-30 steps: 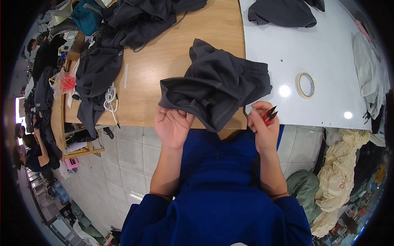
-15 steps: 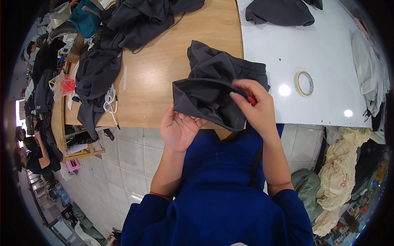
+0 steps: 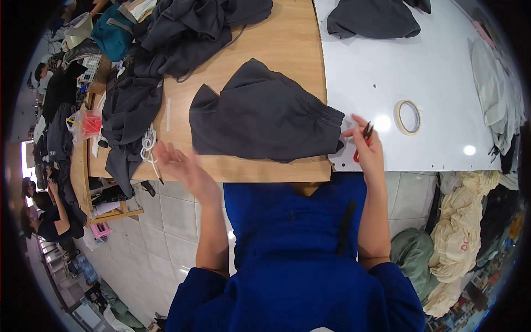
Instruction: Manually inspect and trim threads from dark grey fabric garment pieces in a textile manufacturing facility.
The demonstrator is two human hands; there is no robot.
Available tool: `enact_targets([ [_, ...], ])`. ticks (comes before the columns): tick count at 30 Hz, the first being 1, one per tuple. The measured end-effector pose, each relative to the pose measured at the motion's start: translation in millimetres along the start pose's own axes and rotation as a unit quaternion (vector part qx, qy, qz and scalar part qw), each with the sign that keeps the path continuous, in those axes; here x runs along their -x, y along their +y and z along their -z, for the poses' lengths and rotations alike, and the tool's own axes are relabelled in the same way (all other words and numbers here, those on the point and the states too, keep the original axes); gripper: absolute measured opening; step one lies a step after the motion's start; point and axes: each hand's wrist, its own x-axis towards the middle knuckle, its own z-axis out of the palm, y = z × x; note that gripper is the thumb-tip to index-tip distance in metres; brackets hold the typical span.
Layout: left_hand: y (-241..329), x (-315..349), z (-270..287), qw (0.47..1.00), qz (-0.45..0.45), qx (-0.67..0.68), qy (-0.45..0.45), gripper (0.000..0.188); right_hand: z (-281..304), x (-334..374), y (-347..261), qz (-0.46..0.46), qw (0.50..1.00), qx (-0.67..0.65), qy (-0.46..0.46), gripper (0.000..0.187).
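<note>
Dark grey shorts (image 3: 265,122) lie flat on the wooden tabletop, their gathered elastic waistband toward the right. My left hand (image 3: 185,170) is in the air just off their lower left corner, fingers spread and holding nothing, slightly blurred. Beside the waistband, over the seam between the wooden and white tops, my right hand (image 3: 371,155) grips small thread snips (image 3: 368,131) with red handles and a dark tip. Its index finger and thumb reach toward the waistband. Whether they touch the cloth I cannot tell.
More dark grey garments (image 3: 182,33) are heaped at the far left, beside a coiled white cord (image 3: 148,145). A tape roll (image 3: 408,117) and another dark garment (image 3: 373,19) lie on the white tabletop (image 3: 442,83). Cream cloth (image 3: 456,238) is piled at the right. People work at the left.
The shorts, held up and bunched between my hands before, now lie spread on the table. My left hand has let go and moved left; my right hand has drawn right with the snips.
</note>
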Motion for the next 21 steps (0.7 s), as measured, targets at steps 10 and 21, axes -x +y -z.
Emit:
enact_targets([
  [10, -0.1, 75.6, -67.4, 0.843, 0.363, 0.123, -0.379, 0.043, -23.7, 39.2, -25.0, 0.034, 0.919, -0.171, -0.353, 0.026],
  [21, 30.2, 40.1, -47.3, 0.764, 0.446, 0.387, -0.259, 0.034, -28.1, 49.2, -12.6, 0.005, 0.937, -0.194, -0.289, 0.021],
])
